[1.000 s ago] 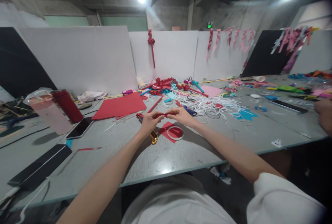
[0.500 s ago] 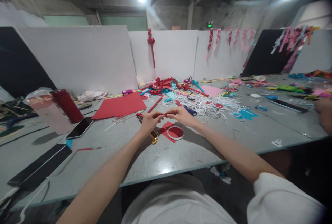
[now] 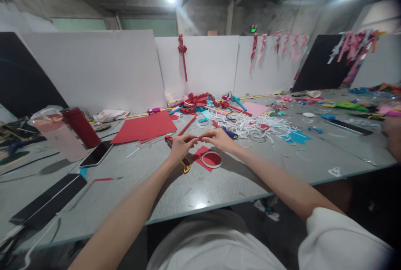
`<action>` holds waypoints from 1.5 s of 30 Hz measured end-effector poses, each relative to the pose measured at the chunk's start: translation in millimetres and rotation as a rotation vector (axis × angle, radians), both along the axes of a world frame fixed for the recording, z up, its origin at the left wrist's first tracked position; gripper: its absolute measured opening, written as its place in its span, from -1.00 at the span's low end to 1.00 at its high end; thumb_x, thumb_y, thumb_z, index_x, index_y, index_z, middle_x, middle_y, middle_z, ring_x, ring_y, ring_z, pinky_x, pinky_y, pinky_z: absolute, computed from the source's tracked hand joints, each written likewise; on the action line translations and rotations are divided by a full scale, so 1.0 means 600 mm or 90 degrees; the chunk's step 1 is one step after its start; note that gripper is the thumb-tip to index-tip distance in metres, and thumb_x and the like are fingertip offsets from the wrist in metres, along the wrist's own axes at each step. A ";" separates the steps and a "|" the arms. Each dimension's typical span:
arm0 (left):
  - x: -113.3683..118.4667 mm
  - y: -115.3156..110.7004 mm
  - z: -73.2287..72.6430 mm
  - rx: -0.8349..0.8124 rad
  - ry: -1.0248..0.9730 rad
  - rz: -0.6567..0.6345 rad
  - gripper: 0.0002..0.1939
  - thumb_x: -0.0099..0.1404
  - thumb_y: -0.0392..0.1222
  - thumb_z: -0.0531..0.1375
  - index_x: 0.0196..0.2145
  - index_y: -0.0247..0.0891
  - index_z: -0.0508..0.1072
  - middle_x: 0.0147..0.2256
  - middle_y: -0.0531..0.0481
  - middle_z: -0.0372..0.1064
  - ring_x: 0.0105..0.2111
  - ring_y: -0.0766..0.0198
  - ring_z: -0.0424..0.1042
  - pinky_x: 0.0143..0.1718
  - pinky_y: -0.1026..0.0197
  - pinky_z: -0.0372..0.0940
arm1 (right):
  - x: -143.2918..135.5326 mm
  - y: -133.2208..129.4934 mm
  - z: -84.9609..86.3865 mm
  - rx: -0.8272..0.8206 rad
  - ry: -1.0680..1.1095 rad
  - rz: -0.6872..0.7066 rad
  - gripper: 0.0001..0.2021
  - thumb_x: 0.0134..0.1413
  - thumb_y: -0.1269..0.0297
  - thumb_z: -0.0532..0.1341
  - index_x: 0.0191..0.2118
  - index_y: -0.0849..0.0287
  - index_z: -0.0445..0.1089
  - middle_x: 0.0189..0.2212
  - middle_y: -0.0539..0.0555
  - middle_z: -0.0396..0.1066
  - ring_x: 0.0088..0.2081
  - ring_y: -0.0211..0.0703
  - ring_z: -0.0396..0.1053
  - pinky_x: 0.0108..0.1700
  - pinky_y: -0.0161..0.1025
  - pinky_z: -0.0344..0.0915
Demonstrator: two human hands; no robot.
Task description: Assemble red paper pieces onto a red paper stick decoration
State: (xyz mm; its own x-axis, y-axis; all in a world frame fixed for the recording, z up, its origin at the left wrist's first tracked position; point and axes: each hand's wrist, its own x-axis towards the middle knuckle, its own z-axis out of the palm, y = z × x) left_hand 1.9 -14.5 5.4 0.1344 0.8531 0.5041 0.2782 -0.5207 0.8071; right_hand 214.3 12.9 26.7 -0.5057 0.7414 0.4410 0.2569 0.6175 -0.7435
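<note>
My left hand (image 3: 181, 146) and my right hand (image 3: 218, 138) meet fingertip to fingertip above the table. Between them they pinch a small piece of red paper (image 3: 199, 138), mostly covered by the fingers. Below the right hand lies a red paper square (image 3: 199, 158) with a roll of narrow white tape (image 3: 212, 159) resting on it. Partly under my left hand is a tool with a yellow loop handle (image 3: 187, 165), perhaps scissors; its other end is hidden. A rolled red paper stick (image 3: 188, 125) lies just beyond the hands.
Larger red sheets (image 3: 145, 127) lie left of centre. Tangled white paper strips (image 3: 250, 126) spread to the right, with blue scraps (image 3: 297, 137) beside them. At left stand a red flask (image 3: 82, 128), a pink bottle (image 3: 59, 136) and a phone (image 3: 96, 154). Another person's hand (image 3: 392, 136) is at far right.
</note>
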 end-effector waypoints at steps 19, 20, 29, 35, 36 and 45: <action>-0.004 0.010 -0.010 0.018 0.017 0.041 -0.68 0.30 0.06 0.25 -0.35 -0.27 0.61 -0.47 -0.04 0.54 -0.55 0.32 0.40 -0.50 0.28 0.27 | 0.004 0.024 -0.015 -0.053 0.001 -0.091 -0.78 0.07 0.16 0.34 -0.35 0.23 0.60 -0.47 0.12 0.58 -0.43 -0.15 0.49 -0.36 -0.27 0.39; -0.004 0.010 -0.011 0.015 0.017 0.040 -0.68 0.30 0.06 0.25 -0.35 -0.27 0.60 -0.47 -0.04 0.54 -0.55 0.32 0.40 -0.51 0.28 0.27 | 0.004 0.025 -0.017 -0.053 -0.001 -0.095 -0.78 0.07 0.16 0.33 -0.38 0.23 0.59 -0.48 0.12 0.57 -0.45 -0.16 0.48 -0.38 -0.28 0.38; -0.001 0.005 -0.009 0.019 0.030 0.023 -0.64 0.31 0.10 0.24 -0.33 -0.28 0.59 -0.45 -0.06 0.55 -0.54 0.31 0.44 -0.48 0.28 0.31 | 0.006 0.024 -0.019 0.004 -0.029 -0.118 -0.82 0.10 0.22 0.30 -0.40 0.20 0.57 -0.49 0.08 0.57 -0.46 -0.19 0.47 -0.37 -0.30 0.35; -0.004 0.011 -0.014 0.040 0.030 0.049 -0.63 0.30 0.12 0.24 -0.32 -0.27 0.59 -0.44 -0.06 0.55 -0.53 0.29 0.44 -0.49 0.27 0.30 | 0.005 0.025 -0.022 -0.006 -0.023 -0.129 -0.75 0.11 0.10 0.32 -0.30 0.21 0.58 -0.46 0.10 0.58 -0.43 -0.15 0.51 -0.37 -0.29 0.37; -0.005 0.012 -0.015 0.041 0.026 0.053 -0.63 0.30 0.13 0.24 -0.33 -0.27 0.59 -0.44 -0.06 0.55 -0.53 0.29 0.43 -0.49 0.27 0.30 | 0.005 0.026 -0.023 -0.013 -0.016 -0.131 -0.74 0.10 0.09 0.33 -0.31 0.22 0.58 -0.46 0.11 0.58 -0.43 -0.15 0.51 -0.38 -0.29 0.38; -0.005 0.014 -0.012 0.029 0.018 0.073 -0.69 0.30 0.05 0.25 -0.36 -0.27 0.58 -0.47 -0.04 0.53 -0.54 0.30 0.42 -0.49 0.27 0.28 | 0.009 0.031 -0.023 -0.018 -0.001 -0.150 -0.81 0.12 0.21 0.28 -0.42 0.19 0.52 -0.54 0.06 0.54 -0.52 -0.19 0.44 -0.44 -0.30 0.32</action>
State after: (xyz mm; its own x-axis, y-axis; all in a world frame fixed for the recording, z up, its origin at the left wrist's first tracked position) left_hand -1.0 -6.4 -1.8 0.0522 0.8403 0.5396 0.3598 -0.5199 0.7748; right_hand 219.6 31.3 13.1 -0.3178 0.8509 0.4182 0.3932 0.5197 -0.7585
